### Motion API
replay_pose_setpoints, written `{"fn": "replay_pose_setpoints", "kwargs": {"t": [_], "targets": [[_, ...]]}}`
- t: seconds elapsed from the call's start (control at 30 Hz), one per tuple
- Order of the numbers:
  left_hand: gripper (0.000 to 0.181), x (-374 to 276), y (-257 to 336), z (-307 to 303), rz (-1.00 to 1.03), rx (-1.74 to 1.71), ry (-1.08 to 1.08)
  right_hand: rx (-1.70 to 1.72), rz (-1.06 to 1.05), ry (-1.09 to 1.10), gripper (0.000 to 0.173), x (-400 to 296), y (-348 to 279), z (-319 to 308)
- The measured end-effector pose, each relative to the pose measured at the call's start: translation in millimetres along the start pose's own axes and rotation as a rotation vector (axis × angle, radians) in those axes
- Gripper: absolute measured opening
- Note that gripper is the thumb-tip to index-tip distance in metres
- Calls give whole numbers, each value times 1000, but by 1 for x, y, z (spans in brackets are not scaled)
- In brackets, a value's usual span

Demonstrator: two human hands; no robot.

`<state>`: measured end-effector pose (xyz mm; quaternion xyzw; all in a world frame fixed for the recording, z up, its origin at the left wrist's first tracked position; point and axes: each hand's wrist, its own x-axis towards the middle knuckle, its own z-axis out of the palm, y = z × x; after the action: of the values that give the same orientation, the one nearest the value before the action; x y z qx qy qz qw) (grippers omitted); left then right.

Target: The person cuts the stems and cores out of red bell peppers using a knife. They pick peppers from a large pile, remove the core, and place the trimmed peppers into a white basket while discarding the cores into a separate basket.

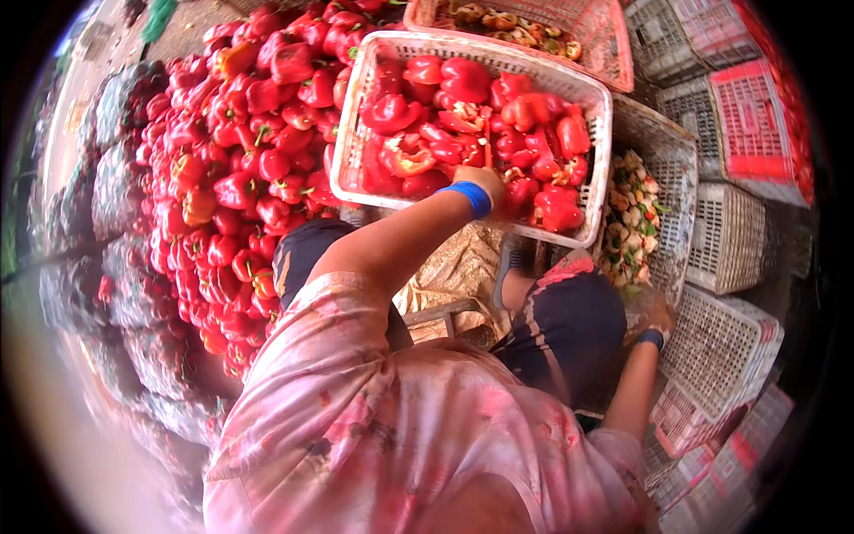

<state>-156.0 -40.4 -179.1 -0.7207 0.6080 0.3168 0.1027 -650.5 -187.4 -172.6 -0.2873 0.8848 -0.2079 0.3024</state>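
My left hand, with a blue band at its wrist, is at the near edge of a white plastic crate of opened red bell peppers. A thin orange-red tool rises from its closed fingers over the peppers; its kind is unclear. To the right, my right hand, with a dark blue wristband, is low beside the near end of a dirty white crate. That crate holds pale pepper cores with green stems. Blur hides the right fingertips and whether they hold anything.
A large heap of whole red bell peppers lies at the left, beside filled net sacks. An orange crate with pepper scraps stands beyond the white crate. Stacked crates line the right side. Gold-coloured sheeting lies between my knees.
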Motion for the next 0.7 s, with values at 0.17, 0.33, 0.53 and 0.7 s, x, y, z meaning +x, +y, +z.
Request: {"fn": "replay_pose_setpoints", "kwargs": {"t": [0.17,0.33,0.53,0.7], "targets": [[38,-6,-29,-83,530,-54,11,344,-60,-103,39,-3,-41,-1],[21,-92,-164,-146,401,-268,824,591,-398,-529,31,-193,-177,34],[37,-201,-277,-15,-497,-367,357,459,-554,-873,31,-363,-206,106],[59,-210,-275,179,-1032,-787,224,275,-320,-1018,31,-401,-160,170]]}}
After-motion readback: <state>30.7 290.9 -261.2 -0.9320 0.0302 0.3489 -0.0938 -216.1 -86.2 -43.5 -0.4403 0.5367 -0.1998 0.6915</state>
